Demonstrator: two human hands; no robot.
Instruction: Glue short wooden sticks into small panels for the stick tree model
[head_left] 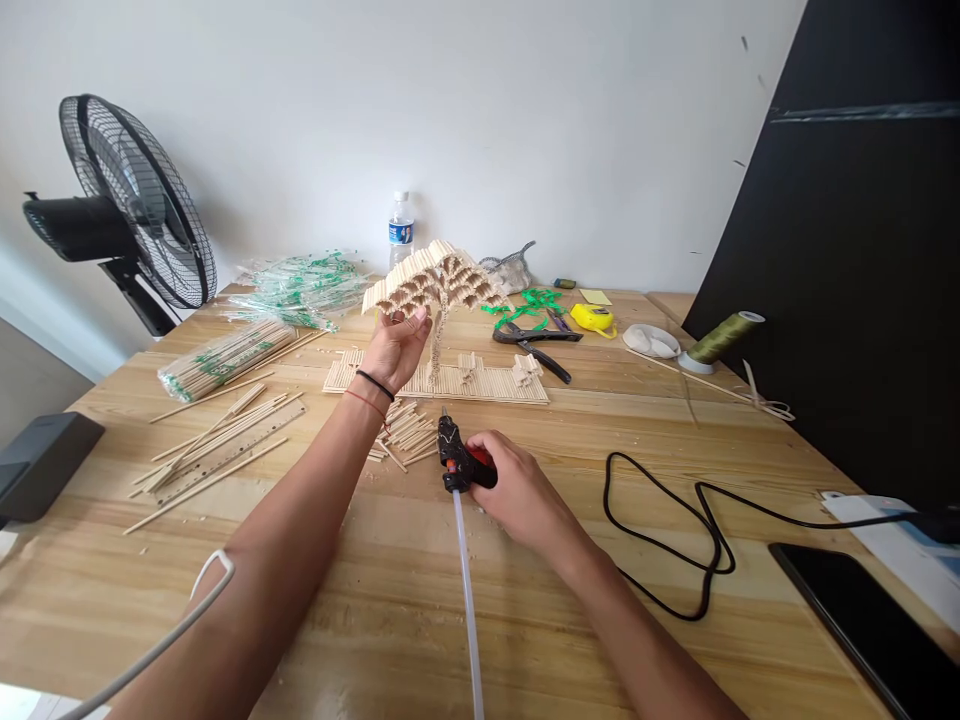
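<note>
My left hand (pixel 399 350) grips the underside of a tree-shaped wooden stick model (pixel 431 278), whose wide canopy spreads above a thin trunk. The trunk's lower end comes down at a flat base (pixel 487 388) of small sticks that carries little stepped blocks; whether the two are joined I cannot tell. In my right hand (pixel 510 480) is a black hot glue gun (pixel 455 455), its nozzle pointing away from me toward the trunk's foot. A long translucent glue stick (pixel 466 590) trails from its rear. Short cut sticks (pixel 409 432) lie in a pile between the base and the glue gun.
Bundled sticks (pixel 225 358), loose sticks with a ruler (pixel 232 455) and plastic wrappers (pixel 300 285) lie left. Pliers (pixel 536 345), a yellow tape measure (pixel 592 319) and a thread spool (pixel 721 342) sit behind right. A black cable (pixel 709 560) loops near a phone (pixel 862 620). A bottle (pixel 401 232) stands behind.
</note>
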